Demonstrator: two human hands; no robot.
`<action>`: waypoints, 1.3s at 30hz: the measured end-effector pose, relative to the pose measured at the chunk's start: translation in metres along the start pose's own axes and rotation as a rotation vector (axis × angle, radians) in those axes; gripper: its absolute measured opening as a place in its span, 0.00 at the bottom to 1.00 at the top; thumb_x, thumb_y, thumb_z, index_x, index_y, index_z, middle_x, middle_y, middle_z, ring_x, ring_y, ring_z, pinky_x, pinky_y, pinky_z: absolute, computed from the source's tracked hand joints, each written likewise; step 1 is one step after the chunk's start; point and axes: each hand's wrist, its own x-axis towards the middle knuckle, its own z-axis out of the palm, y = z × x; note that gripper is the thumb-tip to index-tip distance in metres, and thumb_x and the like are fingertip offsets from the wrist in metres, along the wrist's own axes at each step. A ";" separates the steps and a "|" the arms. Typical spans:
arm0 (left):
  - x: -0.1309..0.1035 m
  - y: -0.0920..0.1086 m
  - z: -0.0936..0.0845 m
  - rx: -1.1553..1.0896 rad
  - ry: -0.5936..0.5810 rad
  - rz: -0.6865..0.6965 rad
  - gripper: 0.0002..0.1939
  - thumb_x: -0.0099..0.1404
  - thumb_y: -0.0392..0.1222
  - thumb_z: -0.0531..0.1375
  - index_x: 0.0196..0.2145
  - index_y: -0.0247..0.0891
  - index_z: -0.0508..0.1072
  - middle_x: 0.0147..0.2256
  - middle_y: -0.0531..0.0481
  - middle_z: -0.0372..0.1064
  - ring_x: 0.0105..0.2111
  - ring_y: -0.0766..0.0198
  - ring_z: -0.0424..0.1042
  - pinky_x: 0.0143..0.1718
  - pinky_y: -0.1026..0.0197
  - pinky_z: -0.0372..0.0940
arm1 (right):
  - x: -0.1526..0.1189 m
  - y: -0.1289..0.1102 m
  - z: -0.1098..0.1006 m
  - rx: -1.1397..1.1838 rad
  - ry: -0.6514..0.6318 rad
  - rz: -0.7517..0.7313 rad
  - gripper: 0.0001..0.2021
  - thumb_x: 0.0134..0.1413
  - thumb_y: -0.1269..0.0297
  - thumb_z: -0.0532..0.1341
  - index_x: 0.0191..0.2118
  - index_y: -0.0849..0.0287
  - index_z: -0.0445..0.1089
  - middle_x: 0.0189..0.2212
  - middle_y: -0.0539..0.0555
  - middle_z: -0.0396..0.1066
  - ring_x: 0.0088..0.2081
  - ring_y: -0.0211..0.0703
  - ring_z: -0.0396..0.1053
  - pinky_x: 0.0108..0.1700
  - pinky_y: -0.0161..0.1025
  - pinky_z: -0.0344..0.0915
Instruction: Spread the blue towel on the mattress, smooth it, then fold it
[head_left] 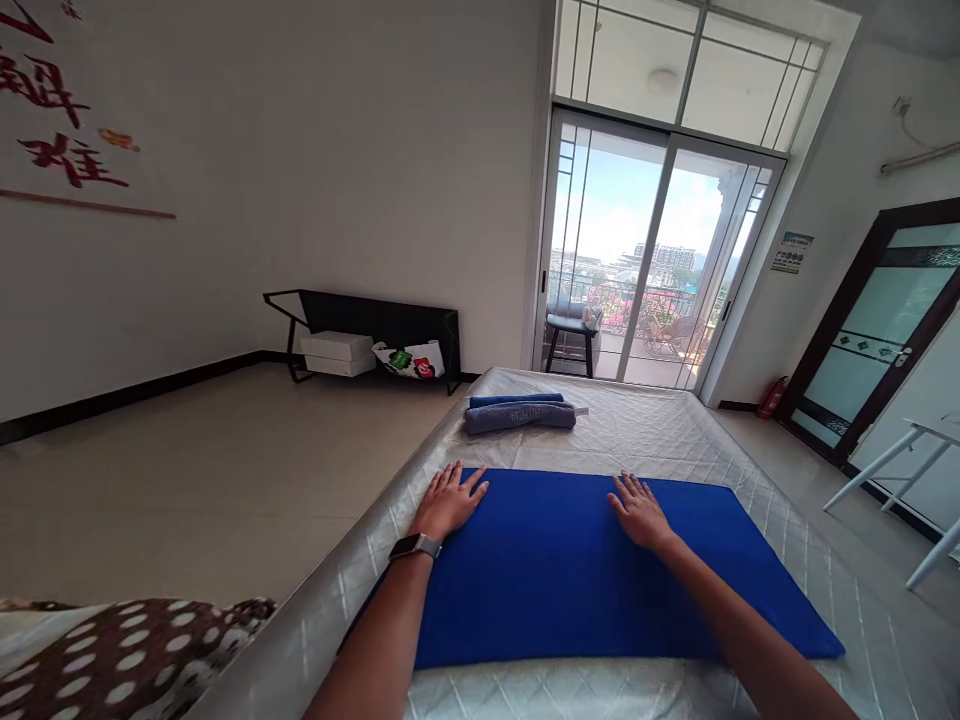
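A blue cloth (547, 580), which looks like a towel, lies spread flat across the pale quilted mattress (637, 420). My left hand (448, 500) rests palm down on its far left corner, fingers spread, with a watch on the wrist. Toward the right part of the far edge, my right hand (639, 508) also lies flat on the cloth with its fingers stretched out. Neither hand grips anything. Beyond the cloth, a rolled grey-blue towel (520, 416) sits beside a folded blue cloth (516, 400).
A brown polka-dot fabric (127, 655) lies low at the left. Against the wall stands a black rack (375, 312) with white boxes (337, 353) and a printed bag (411, 360). Sliding glass doors (660, 260) are at the back; a white stool (885, 470) stands at the right.
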 end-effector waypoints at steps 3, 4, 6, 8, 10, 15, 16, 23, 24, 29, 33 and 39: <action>0.000 0.006 -0.002 0.007 -0.005 -0.030 0.30 0.74 0.54 0.45 0.70 0.47 0.53 0.70 0.42 0.48 0.70 0.48 0.46 0.68 0.44 0.43 | 0.004 -0.052 0.010 0.089 -0.057 -0.147 0.31 0.70 0.47 0.38 0.73 0.51 0.43 0.73 0.49 0.36 0.72 0.45 0.32 0.70 0.49 0.34; 0.000 0.006 -0.003 0.017 -0.011 -0.034 0.30 0.74 0.54 0.44 0.70 0.47 0.53 0.70 0.41 0.48 0.69 0.48 0.47 0.67 0.44 0.43 | 0.005 -0.062 0.013 0.103 -0.066 -0.169 0.31 0.70 0.47 0.38 0.73 0.50 0.43 0.73 0.49 0.35 0.72 0.46 0.31 0.70 0.49 0.33; -0.001 0.007 -0.005 0.038 -0.021 -0.031 0.30 0.74 0.55 0.44 0.70 0.47 0.53 0.70 0.40 0.49 0.69 0.48 0.48 0.67 0.44 0.44 | 0.006 -0.069 0.016 0.113 -0.067 -0.175 0.30 0.70 0.46 0.39 0.73 0.49 0.44 0.73 0.49 0.35 0.72 0.46 0.31 0.70 0.50 0.32; -0.002 0.006 -0.006 0.049 -0.032 -0.030 0.30 0.74 0.55 0.44 0.70 0.46 0.52 0.70 0.39 0.49 0.69 0.49 0.48 0.67 0.45 0.44 | 0.006 -0.059 0.017 0.110 -0.059 -0.144 0.30 0.70 0.46 0.40 0.73 0.49 0.44 0.73 0.50 0.36 0.72 0.46 0.31 0.70 0.50 0.32; -0.003 0.006 -0.008 0.043 -0.044 -0.034 0.30 0.74 0.55 0.43 0.70 0.46 0.51 0.70 0.39 0.48 0.70 0.49 0.47 0.67 0.45 0.44 | 0.004 -0.035 0.015 0.093 -0.052 -0.084 0.30 0.70 0.47 0.40 0.73 0.49 0.43 0.73 0.49 0.37 0.72 0.46 0.32 0.70 0.50 0.32; -0.003 0.004 -0.006 0.031 -0.050 -0.049 0.30 0.75 0.55 0.42 0.70 0.45 0.50 0.70 0.39 0.46 0.70 0.51 0.45 0.68 0.46 0.43 | -0.008 0.078 0.003 0.008 -0.027 0.135 0.30 0.70 0.48 0.39 0.73 0.50 0.44 0.72 0.50 0.42 0.72 0.45 0.35 0.70 0.50 0.36; -0.002 0.003 -0.004 0.036 -0.044 -0.045 0.30 0.75 0.54 0.42 0.70 0.45 0.51 0.70 0.39 0.46 0.70 0.51 0.45 0.68 0.46 0.43 | -0.013 0.103 0.001 -0.010 -0.016 0.187 0.30 0.70 0.49 0.39 0.73 0.51 0.44 0.72 0.51 0.42 0.72 0.46 0.36 0.70 0.50 0.37; 0.002 -0.007 0.003 0.100 -0.039 -0.023 0.31 0.74 0.54 0.42 0.70 0.44 0.51 0.70 0.38 0.48 0.69 0.47 0.48 0.67 0.44 0.46 | -0.031 0.196 0.002 -0.036 0.056 0.381 0.31 0.70 0.51 0.39 0.73 0.57 0.45 0.73 0.53 0.40 0.72 0.45 0.37 0.70 0.49 0.39; 0.002 -0.008 0.003 0.109 -0.045 -0.021 0.31 0.74 0.54 0.42 0.70 0.43 0.50 0.69 0.37 0.48 0.69 0.47 0.48 0.67 0.45 0.46 | -0.031 0.196 0.003 -0.031 0.060 0.379 0.31 0.70 0.51 0.39 0.73 0.56 0.45 0.72 0.53 0.41 0.72 0.45 0.37 0.70 0.49 0.39; 0.002 -0.007 0.001 0.107 -0.032 -0.023 0.31 0.74 0.54 0.42 0.70 0.44 0.51 0.69 0.38 0.50 0.68 0.47 0.50 0.67 0.44 0.47 | -0.031 0.188 0.003 -0.016 0.076 0.368 0.31 0.70 0.51 0.38 0.72 0.56 0.46 0.72 0.53 0.41 0.72 0.46 0.37 0.70 0.50 0.39; 0.000 -0.002 -0.004 0.088 -0.037 -0.034 0.30 0.74 0.53 0.42 0.70 0.44 0.52 0.69 0.39 0.51 0.69 0.48 0.49 0.67 0.45 0.47 | -0.033 0.188 0.000 -0.004 0.068 0.381 0.31 0.69 0.51 0.39 0.73 0.57 0.45 0.72 0.54 0.40 0.72 0.46 0.38 0.70 0.50 0.38; -0.005 0.005 -0.009 0.094 -0.038 -0.043 0.30 0.75 0.54 0.43 0.70 0.45 0.51 0.70 0.40 0.49 0.69 0.50 0.48 0.67 0.48 0.47 | -0.034 0.181 -0.005 -0.005 0.077 0.412 0.30 0.70 0.53 0.38 0.72 0.57 0.46 0.72 0.54 0.41 0.72 0.48 0.37 0.70 0.52 0.37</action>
